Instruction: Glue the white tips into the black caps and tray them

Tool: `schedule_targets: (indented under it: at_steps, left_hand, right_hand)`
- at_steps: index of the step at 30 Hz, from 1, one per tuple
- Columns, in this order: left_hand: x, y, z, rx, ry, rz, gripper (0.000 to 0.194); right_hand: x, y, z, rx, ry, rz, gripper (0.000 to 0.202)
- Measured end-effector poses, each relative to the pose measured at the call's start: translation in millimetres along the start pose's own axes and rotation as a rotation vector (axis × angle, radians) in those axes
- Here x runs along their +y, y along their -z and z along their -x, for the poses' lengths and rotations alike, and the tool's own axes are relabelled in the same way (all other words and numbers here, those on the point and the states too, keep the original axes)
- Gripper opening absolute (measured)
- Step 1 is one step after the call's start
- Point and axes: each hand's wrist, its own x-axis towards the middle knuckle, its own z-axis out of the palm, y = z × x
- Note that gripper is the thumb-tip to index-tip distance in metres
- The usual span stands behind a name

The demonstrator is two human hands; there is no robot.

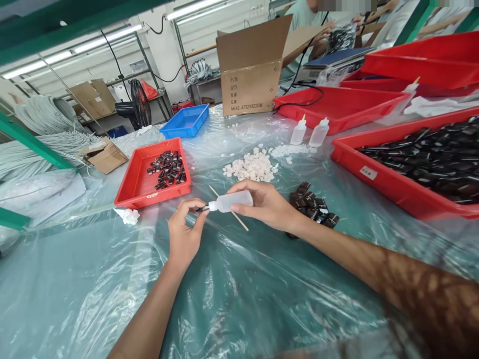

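Observation:
My right hand (pixel 262 203) is closed around a translucent squeeze bottle (pixel 235 201), tipped sideways with its nozzle to the left. In my left hand (pixel 187 230), thumb and fingers pinch a small black part (pixel 202 209), mostly covered by the fingers. The bottle's tip meets or nearly meets that part; I cannot tell whether they touch. A thin wooden stick (pixel 240 222) passes beneath the bottle at a slant. Just beyond my hands lies a heap of small white pieces (pixel 254 166). By my right wrist is a pile of black parts (pixel 309 202).
A red tray (pixel 129 187) with black pieces stands at left, a blue tray (pixel 185 122) behind it. Two more squeeze bottles (pixel 298 132) stand near a red tray (pixel 337 107). A large red tray (pixel 389 187) of black parts is at right. A cardboard box (pixel 250 85) stands behind.

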Motion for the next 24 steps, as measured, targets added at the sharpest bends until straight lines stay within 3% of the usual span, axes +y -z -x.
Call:
schedule_targets:
  at_steps: [3, 8, 10, 24]
  left_hand:
    - [2, 0.2, 0, 0.010, -0.021, -0.016, 0.007]
    - [5, 0.1, 0, 0.004, -0.054, -0.056, 0.008]
    - [5, 0.3, 0, -0.001, -0.056, -0.061, 0.009]
    - [9, 0.0, 1, 0.002, -0.129, -0.072, 0.013]
  right_hand:
    - [-3, -2, 4, 0.027, 0.098, 0.164, 0.026]
    - [-10, -2, 9, 0.050, 0.596, 0.530, 0.028]
    - [-11, -3, 8, 0.055, 0.692, 0.579, 0.030]
    - [-21, -3, 10, 0.063, 0.796, 0.665, 0.033]
